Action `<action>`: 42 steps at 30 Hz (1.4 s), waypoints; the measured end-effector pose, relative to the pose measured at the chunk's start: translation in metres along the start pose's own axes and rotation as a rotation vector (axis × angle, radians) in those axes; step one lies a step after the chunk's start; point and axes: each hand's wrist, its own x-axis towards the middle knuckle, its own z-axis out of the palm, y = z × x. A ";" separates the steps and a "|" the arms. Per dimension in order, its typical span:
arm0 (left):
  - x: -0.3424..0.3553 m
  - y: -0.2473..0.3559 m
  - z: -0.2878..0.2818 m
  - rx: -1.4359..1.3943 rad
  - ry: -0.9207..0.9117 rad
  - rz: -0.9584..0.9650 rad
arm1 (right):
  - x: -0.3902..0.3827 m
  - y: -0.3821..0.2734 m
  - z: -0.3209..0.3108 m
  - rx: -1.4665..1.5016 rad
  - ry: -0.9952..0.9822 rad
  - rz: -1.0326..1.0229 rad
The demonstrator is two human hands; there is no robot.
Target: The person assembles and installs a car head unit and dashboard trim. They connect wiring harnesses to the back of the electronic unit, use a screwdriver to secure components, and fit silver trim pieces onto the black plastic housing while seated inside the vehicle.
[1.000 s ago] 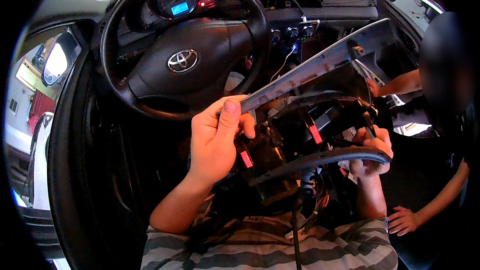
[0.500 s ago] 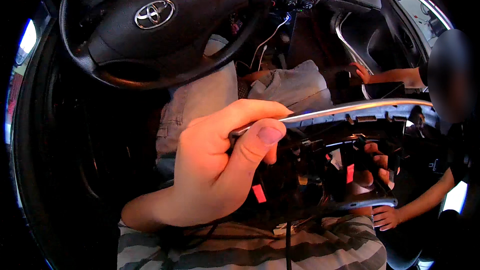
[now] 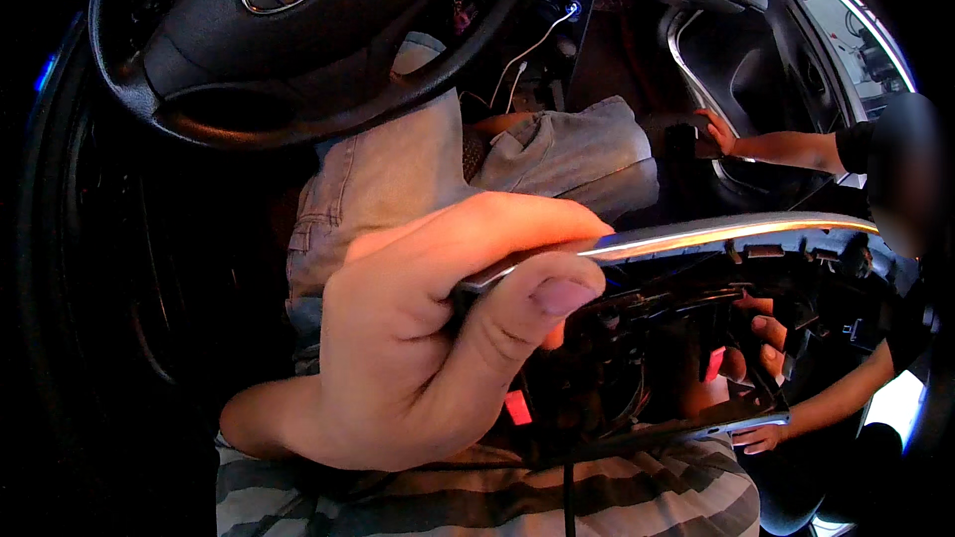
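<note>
My left hand (image 3: 428, 348), large in the middle, pinches the near end of a long dark trim piece with a silver edge (image 3: 716, 231), which reaches to the right, its clips showing underneath. Below it lies a black plastic panel assembly (image 3: 627, 358) with red tabs (image 3: 714, 363) and wires inside. My right hand (image 3: 756, 343) is partly hidden behind this assembly, its fingers wrapped round the panel's right part. The assembly is over my striped shirt (image 3: 477, 497), with a dark cable hanging from its lower edge.
The steering wheel (image 3: 298, 80) is at top left, above my jeans-clad legs (image 3: 378, 169). White cables (image 3: 512, 70) hang from the centre console. A co-worker at the right has one hand (image 3: 721, 139) by the passenger footwell trim and another (image 3: 761, 438) low beside my right side.
My view has tilted down. The trim piece has swung from a raised diagonal to nearly level, and my left hand has come lower and nearer the camera, still gripping it.
</note>
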 end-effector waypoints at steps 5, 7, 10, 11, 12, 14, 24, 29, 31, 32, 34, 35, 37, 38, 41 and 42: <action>0.000 -0.003 0.001 0.017 0.022 0.033 | 0.004 0.003 0.003 0.003 -0.006 0.017; 0.001 -0.003 0.001 0.019 0.021 0.038 | 0.005 0.004 0.003 -0.001 -0.010 0.025; 0.000 -0.004 0.000 0.024 0.036 0.035 | 0.006 0.006 0.005 0.008 -0.011 0.030; -0.001 -0.005 0.000 0.027 0.042 0.039 | 0.006 0.008 0.007 0.014 -0.013 0.032; -0.002 -0.006 -0.001 0.033 0.047 0.041 | 0.005 0.010 0.009 0.020 -0.014 0.035; -0.001 -0.009 0.000 0.026 0.047 0.059 | 0.010 0.011 0.006 0.004 -0.021 0.045; -0.002 -0.010 -0.001 0.052 0.022 0.048 | 0.045 0.024 0.015 -0.040 -0.033 0.124; -0.006 -0.013 -0.004 0.034 0.025 0.012 | 0.044 0.027 0.020 -0.034 -0.032 0.129; -0.007 -0.014 -0.005 0.037 0.029 0.033 | 0.045 0.028 0.021 -0.030 -0.032 0.128; -0.007 -0.015 -0.004 0.022 0.030 0.041 | 0.045 0.028 0.021 -0.031 -0.032 0.130; -0.007 -0.014 -0.004 0.006 0.026 0.067 | 0.044 0.029 0.020 -0.043 -0.024 0.125; -0.011 -0.013 -0.003 -0.020 0.031 0.034 | 0.043 0.027 0.017 -0.056 -0.027 0.121; -0.011 -0.011 -0.001 -0.063 0.042 -0.025 | 0.044 0.025 0.020 -0.054 -0.024 0.114; -0.010 -0.009 -0.001 -0.037 0.075 -0.017 | 0.034 0.040 0.021 -0.020 -0.023 0.110; -0.021 -0.010 -0.003 -0.219 0.089 -0.131 | 0.030 0.035 0.017 -0.043 -0.019 0.092; -0.021 -0.010 -0.002 -0.216 0.101 -0.130 | 0.034 0.040 0.017 -0.034 -0.017 0.083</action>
